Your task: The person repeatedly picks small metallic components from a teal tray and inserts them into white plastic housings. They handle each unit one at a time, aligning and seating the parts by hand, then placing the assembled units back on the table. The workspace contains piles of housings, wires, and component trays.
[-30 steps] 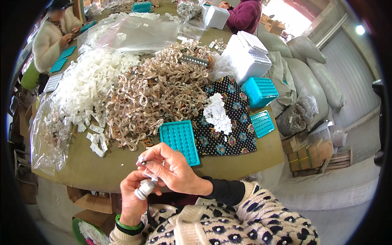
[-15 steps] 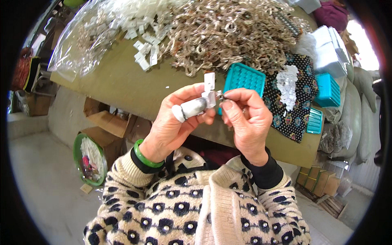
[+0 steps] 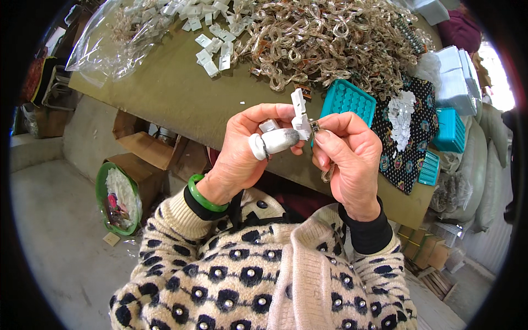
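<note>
Between the thumb and fingers of my left hand (image 3: pixel 234 151) is a small white plastic casing (image 3: pixel 300 122), its flap standing up. A grey-smudged white cover (image 3: pixel 278 140) wraps the thumb, and another white piece (image 3: pixel 269 126) shows behind it. My right hand (image 3: pixel 352 151) is closed in a pinch on a small circuit board (image 3: pixel 314 127), held against or right beside the casing's right side; exact contact I cannot tell. A loop of clear wire (image 3: pixel 328 173) hangs below the right fingers. Both hands are above the table's near edge.
A large heap of coiled clear wires (image 3: pixel 330 44) covers the table's far side, with loose white casings (image 3: pixel 214 52) to its left. Behind the right hand lies a teal tray (image 3: pixel 350 102). White flat pieces (image 3: pixel 401 118) rest on patterned cloth (image 3: pixel 396 170). A green basket (image 3: pixel 103 192) stands on the floor.
The view has shifted, so the table's things and both hands appear farther right. The casing has turned slightly in my left hand, and the wire loop now shows under my right.
</note>
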`<action>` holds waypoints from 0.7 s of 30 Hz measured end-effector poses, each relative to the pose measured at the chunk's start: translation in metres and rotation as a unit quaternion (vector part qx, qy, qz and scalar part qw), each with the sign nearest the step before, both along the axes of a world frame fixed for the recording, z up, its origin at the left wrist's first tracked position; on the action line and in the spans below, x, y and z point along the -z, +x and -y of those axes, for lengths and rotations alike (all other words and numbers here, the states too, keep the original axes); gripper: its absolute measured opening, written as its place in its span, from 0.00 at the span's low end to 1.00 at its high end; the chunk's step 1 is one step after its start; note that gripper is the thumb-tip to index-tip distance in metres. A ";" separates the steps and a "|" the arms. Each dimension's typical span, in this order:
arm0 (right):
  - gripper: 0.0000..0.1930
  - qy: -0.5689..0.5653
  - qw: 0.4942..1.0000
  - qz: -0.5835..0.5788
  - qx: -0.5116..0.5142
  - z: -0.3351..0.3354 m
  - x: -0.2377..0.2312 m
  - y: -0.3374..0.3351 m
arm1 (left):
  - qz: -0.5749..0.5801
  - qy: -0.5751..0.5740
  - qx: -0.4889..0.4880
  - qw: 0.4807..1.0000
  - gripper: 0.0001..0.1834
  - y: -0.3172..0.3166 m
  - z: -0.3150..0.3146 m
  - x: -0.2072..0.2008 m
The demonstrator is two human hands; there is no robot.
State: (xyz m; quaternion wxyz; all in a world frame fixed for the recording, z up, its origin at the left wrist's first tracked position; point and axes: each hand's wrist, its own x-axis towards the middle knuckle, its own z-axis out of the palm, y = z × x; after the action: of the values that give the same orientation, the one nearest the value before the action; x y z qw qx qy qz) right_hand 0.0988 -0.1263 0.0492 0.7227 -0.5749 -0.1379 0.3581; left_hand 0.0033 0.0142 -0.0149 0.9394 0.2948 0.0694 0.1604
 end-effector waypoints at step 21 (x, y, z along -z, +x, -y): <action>0.19 -0.062 0.716 0.691 0.078 -0.018 0.026 -0.018 | -0.083 0.201 -0.168 0.961 0.13 -0.001 0.006 -0.011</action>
State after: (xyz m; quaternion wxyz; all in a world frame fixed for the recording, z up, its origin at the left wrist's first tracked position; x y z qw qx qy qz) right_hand 0.0806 -0.1080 0.0231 0.4144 -0.7149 -0.5308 -0.1883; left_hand 0.0018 0.0077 -0.0034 0.8111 0.4740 0.1619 0.3020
